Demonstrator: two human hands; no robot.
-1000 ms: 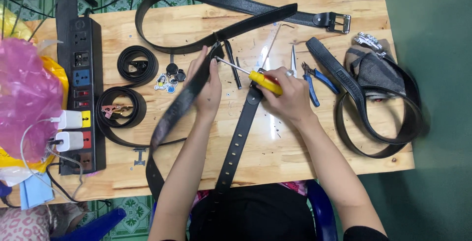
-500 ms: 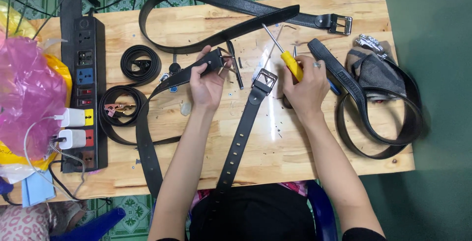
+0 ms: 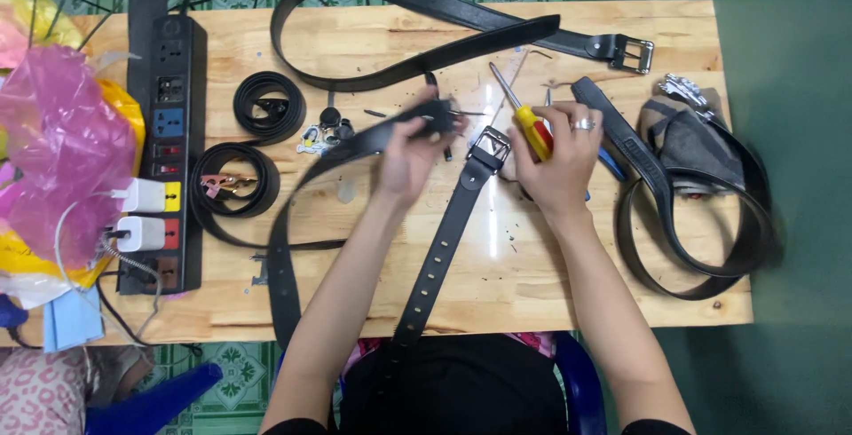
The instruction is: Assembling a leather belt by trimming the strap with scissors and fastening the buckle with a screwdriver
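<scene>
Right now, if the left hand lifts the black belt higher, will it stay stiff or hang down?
Probably it hangs down: the black belt already curves loosely from the left hand over the table edge. It seems light, held by its end alone. Its smooth surface may slide easily.

head view (worn) looks straight down.

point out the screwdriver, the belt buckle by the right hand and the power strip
screwdriver (image 3: 537,130), head view, on its yellow and red handle
belt buckle (image 3: 491,145), head view, on the silver metal frame
power strip (image 3: 174,53), head view, on the bare black top end of its casing
</scene>
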